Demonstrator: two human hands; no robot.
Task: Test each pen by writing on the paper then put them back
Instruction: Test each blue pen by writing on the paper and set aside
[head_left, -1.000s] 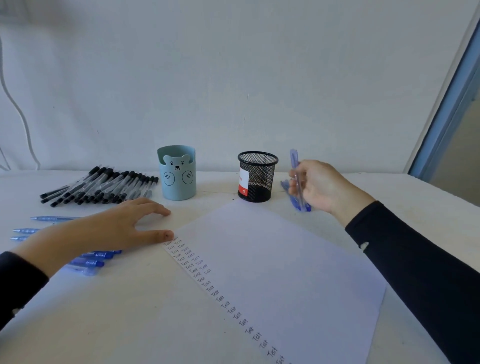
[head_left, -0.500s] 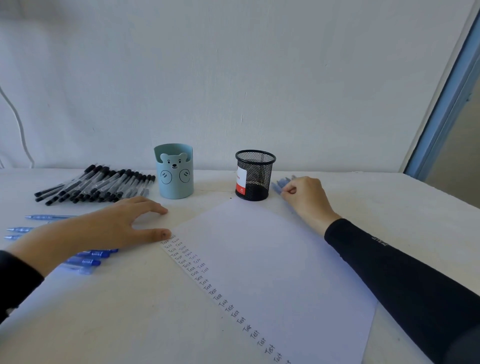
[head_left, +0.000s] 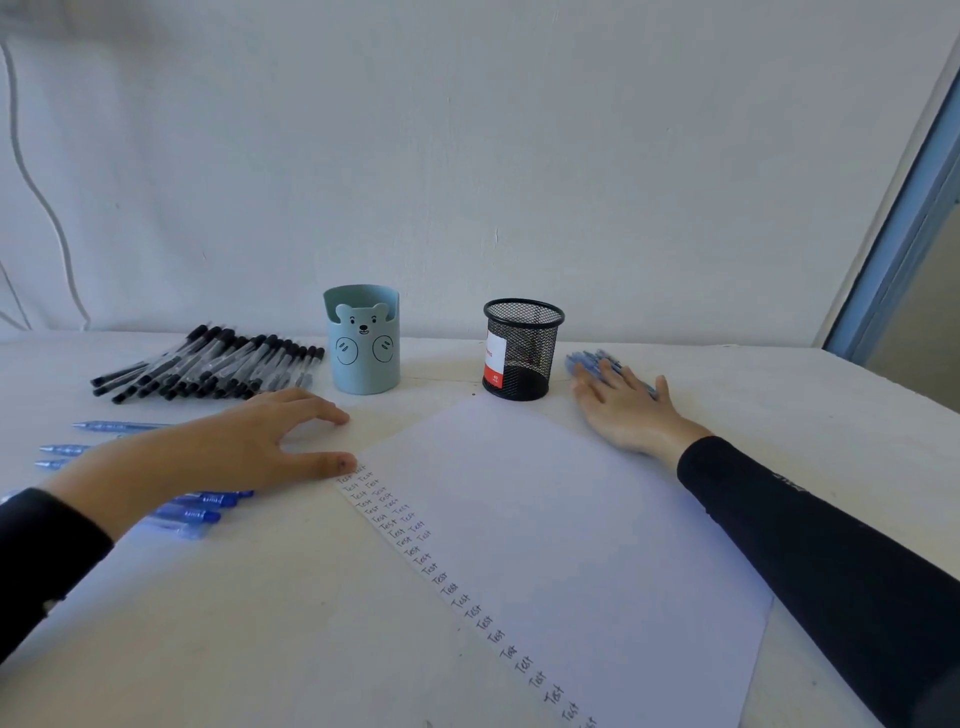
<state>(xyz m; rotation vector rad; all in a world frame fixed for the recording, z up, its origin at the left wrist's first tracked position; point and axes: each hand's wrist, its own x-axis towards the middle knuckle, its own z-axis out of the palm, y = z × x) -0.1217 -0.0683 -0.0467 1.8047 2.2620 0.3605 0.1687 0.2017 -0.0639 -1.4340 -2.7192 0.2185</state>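
The right hand (head_left: 623, 402) lies flat, fingers straight and spread, pressing on a small cluster of blue pens (head_left: 589, 359) just right of the black mesh cup (head_left: 522, 348). The step looks like settling tested pens in their pile. To do it well, the palm should stay low and light, so the round barrels line up side by side and do not roll towards the far edge of the tabletop (head_left: 805, 395), and the fingers should keep off the mesh cup. The left hand (head_left: 234, 447) rests with fingers apart and relaxed, gripping nothing, its thumb tip at the far left corner of the paper (head_left: 545, 519); keeping it there steadies the sheet for the next test.

The pens under the right hand seem to run from far left to near right, but blur hides which end is the tip. More blue pens (head_left: 200, 512) lie by the left forearm with their long axis left to right. The black pens (head_left: 208, 364), left of the bear cup (head_left: 363, 345), fan from near left to far right
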